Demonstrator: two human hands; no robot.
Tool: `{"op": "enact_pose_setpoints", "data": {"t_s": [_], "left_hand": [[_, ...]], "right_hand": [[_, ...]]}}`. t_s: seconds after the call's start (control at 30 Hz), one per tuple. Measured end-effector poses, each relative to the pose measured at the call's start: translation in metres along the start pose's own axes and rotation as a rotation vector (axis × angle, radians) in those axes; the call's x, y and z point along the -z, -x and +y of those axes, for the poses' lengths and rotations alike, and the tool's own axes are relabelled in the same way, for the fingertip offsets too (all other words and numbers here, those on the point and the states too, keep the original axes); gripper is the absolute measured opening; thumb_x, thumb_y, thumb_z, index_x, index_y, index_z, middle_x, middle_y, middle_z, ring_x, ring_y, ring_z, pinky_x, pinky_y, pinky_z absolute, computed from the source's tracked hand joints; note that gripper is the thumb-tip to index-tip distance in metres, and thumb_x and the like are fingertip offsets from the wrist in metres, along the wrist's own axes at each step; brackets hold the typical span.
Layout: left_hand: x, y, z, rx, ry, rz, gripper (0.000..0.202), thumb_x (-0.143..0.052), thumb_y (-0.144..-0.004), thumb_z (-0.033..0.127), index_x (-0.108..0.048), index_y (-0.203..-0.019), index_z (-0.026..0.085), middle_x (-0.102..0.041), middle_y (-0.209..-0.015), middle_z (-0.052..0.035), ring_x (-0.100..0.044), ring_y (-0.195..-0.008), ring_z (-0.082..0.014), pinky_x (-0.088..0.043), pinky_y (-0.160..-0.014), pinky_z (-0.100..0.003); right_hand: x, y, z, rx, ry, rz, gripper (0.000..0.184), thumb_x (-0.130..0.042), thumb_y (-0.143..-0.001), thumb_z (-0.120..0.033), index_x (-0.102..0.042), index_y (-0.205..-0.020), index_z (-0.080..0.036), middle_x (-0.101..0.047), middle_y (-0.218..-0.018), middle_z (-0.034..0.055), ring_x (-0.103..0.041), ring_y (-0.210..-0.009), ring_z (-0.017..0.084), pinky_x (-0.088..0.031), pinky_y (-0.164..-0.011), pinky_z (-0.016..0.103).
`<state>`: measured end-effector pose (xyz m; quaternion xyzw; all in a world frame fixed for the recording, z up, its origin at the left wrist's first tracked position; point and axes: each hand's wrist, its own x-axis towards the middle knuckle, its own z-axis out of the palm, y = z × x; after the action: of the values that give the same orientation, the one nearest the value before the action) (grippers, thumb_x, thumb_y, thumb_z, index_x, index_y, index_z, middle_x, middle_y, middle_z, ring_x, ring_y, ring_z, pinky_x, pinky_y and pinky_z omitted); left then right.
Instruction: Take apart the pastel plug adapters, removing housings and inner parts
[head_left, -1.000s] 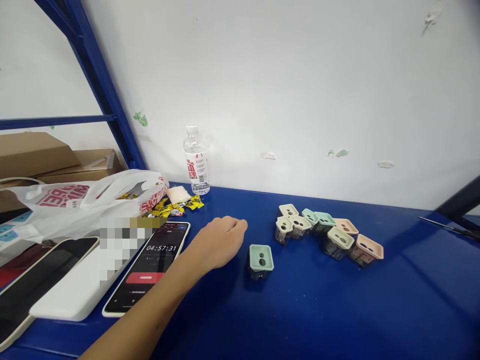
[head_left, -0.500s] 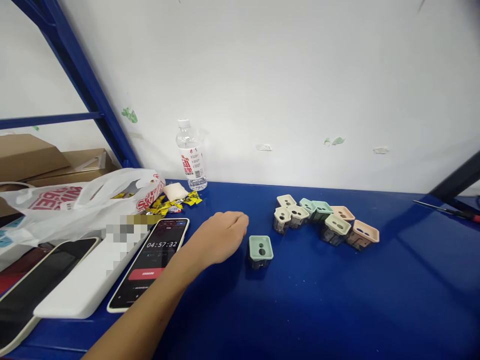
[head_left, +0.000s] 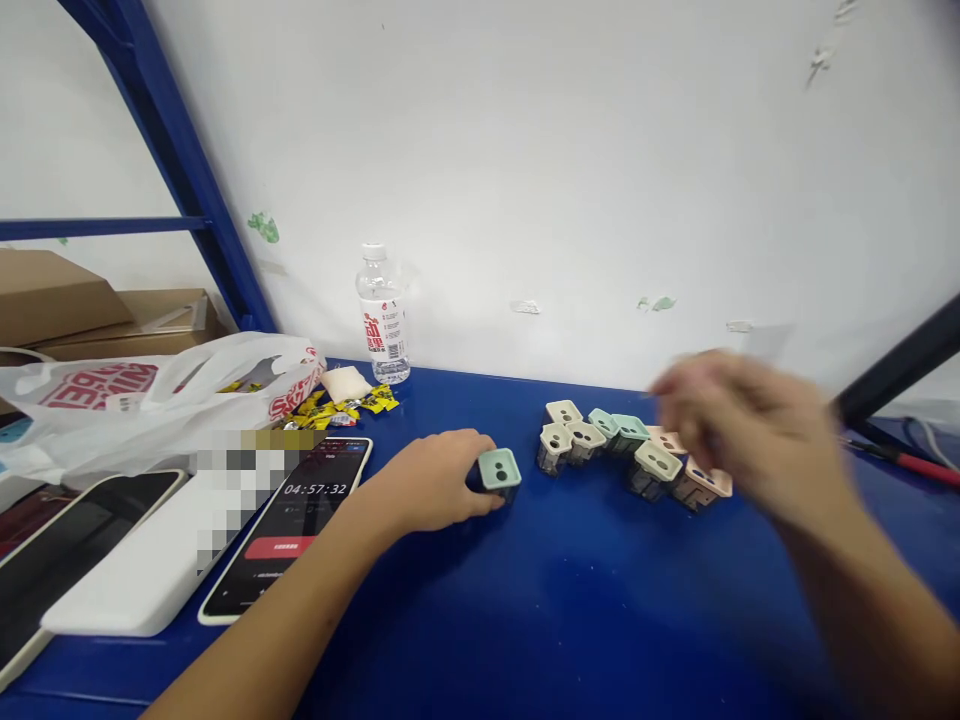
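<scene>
Head view. Left hand [head_left: 431,482]: placed at the near left of the blue counter [head_left: 570,610], with the fingers curled and the fingertips against the base of an upright mint-green two-holed square piece [head_left: 499,468]. Whether the piece is gripped or only touched cannot be told, but the gap seen a moment earlier has been closed. Right hand [head_left: 742,430]: newly brought in from the right and held over the far end of the pastel two-holed pieces [head_left: 628,428], which are clustered just right of the mint-green piece. It is blurred by motion, so its opening cannot be told, and nothing is seen held. Also listed: a phone [head_left: 315,525] showing a 04:57:32 timer beside the left wrist, a water bottle [head_left: 382,330] at the far edge, and a white plastic bag [head_left: 97,430] at left.
</scene>
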<state>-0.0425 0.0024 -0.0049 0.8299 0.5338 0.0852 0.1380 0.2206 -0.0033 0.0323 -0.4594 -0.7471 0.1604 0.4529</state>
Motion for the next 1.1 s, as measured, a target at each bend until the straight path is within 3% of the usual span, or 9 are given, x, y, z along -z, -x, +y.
{"op": "enact_pose_setpoints", "data": {"t_s": [0.1, 0.2, 0.33, 0.43, 0.53, 0.7, 0.8, 0.9, 1.1], "left_hand": [[0.000, -0.006, -0.008, 0.153, -0.114, 0.086, 0.031, -0.056, -0.079, 0.049, -0.059, -0.099, 0.024, -0.065, -0.104, -0.0036, -0.062, -0.095, -0.0269, -0.046, -0.075, -0.036], [-0.001, -0.012, -0.017, 0.315, -0.181, 0.150, 0.038, -0.052, -0.081, 0.051, -0.059, -0.102, 0.021, -0.064, -0.106, -0.0083, -0.061, -0.097, -0.0305, -0.048, -0.078, -0.041], [-0.001, -0.013, -0.022, 0.428, -0.179, 0.232, 0.066, -0.056, -0.079, 0.055, -0.045, -0.131, 0.015, -0.054, -0.125, -0.0139, -0.057, -0.107, -0.0340, -0.047, -0.085, -0.046], [0.001, -0.011, -0.018, 0.361, -0.144, 0.339, 0.071, -0.062, -0.077, 0.052, -0.040, -0.136, 0.020, -0.046, -0.132, -0.0114, -0.058, -0.104, -0.0312, -0.048, -0.086, -0.043], [0.002, -0.007, -0.009, 0.171, -0.043, 0.450, 0.052, -0.062, -0.080, 0.046, -0.051, -0.125, 0.024, -0.050, -0.124, -0.0052, -0.061, -0.089, -0.0216, -0.049, -0.081, -0.036], [-0.008, -0.005, 0.002, -0.099, 0.032, 0.305, 0.037, -0.061, -0.083, 0.037, -0.055, -0.117, 0.026, -0.054, -0.119, -0.0010, -0.060, -0.080, -0.0155, -0.050, -0.071, -0.030], [-0.021, -0.007, 0.006, -0.127, 0.041, 0.211, 0.056, -0.061, -0.082, 0.036, -0.041, -0.134, 0.028, -0.045, -0.135, -0.0018, -0.061, -0.079, -0.0146, -0.051, -0.068, -0.029], [-0.030, -0.012, 0.008, -0.088, 0.002, 0.221, 0.054, -0.054, -0.087, 0.034, -0.036, -0.138, 0.028, -0.042, -0.140, -0.0028, -0.063, -0.083, -0.0162, -0.052, -0.067, -0.030], [-0.030, -0.021, 0.005, 0.015, -0.118, 0.326, 0.036, -0.042, -0.093, 0.029, -0.046, -0.128, 0.023, -0.049, -0.135, -0.0035, -0.062, -0.100, -0.0218, -0.053, -0.077, -0.033]], "right_hand": [[-0.030, -0.009, 0.017, -0.071, 0.180, -0.151, 0.035, -0.050, -0.091, -0.047, -0.060, -0.073, -0.019, -0.054, -0.051, -0.0018, -0.044, -0.040, 0.009, -0.032, -0.042, 0.022], [-0.054, -0.007, 0.032, -0.075, 0.340, -0.312, 0.026, -0.051, -0.090, -0.044, -0.064, -0.096, -0.023, -0.059, -0.052, -0.0025, -0.053, -0.047, 0.015, -0.034, -0.047, 0.025], [-0.064, 0.001, 0.039, -0.054, 0.333, -0.358, 0.029, -0.055, -0.087, -0.043, -0.063, -0.108, -0.026, -0.067, -0.065, -0.0007, -0.061, -0.059, 0.019, -0.041, -0.055, 0.028], [-0.065, 0.004, 0.040, -0.010, 0.304, -0.347, 0.022, -0.055, -0.089, -0.037, -0.063, -0.106, -0.026, -0.069, -0.077, 0.0007, -0.063, -0.066, 0.020, -0.043, -0.061, 0.029], [-0.067, 0.003, 0.041, 0.053, 0.253, -0.345, 0.017, -0.050, -0.092, -0.033, -0.064, -0.095, -0.024, -0.068, -0.083, 0.0022, -0.062, -0.071, 0.019, -0.044, -0.065, 0.029], [-0.076, 0.003, 0.042, 0.135, 0.166, -0.359, 0.016, -0.050, -0.093, -0.028, -0.062, -0.087, -0.020, -0.066, -0.082, 0.0025, -0.060, -0.075, 0.017, -0.044, -0.070, 0.027], [-0.083, 0.005, 0.037, 0.135, 0.120, -0.378, 0.014, -0.051, -0.093, -0.027, -0.062, -0.099, -0.022, -0.067, -0.089, 0.0010, -0.061, -0.073, 0.014, -0.046, -0.067, 0.024], [-0.083, 0.005, 0.035, 0.091, 0.103, -0.385, 0.023, -0.048, -0.095, -0.030, -0.056, -0.115, -0.025, -0.068, -0.094, -0.0013, -0.060, -0.064, 0.010, -0.046, -0.060, 0.021], [-0.059, -0.007, 0.046, -0.075, 0.291, -0.226, 0.029, -0.052, -0.089, -0.044, -0.059, -0.103, -0.019, -0.060, -0.064, -0.0007, -0.055, -0.057, 0.016, -0.038, -0.053, 0.027]]}}
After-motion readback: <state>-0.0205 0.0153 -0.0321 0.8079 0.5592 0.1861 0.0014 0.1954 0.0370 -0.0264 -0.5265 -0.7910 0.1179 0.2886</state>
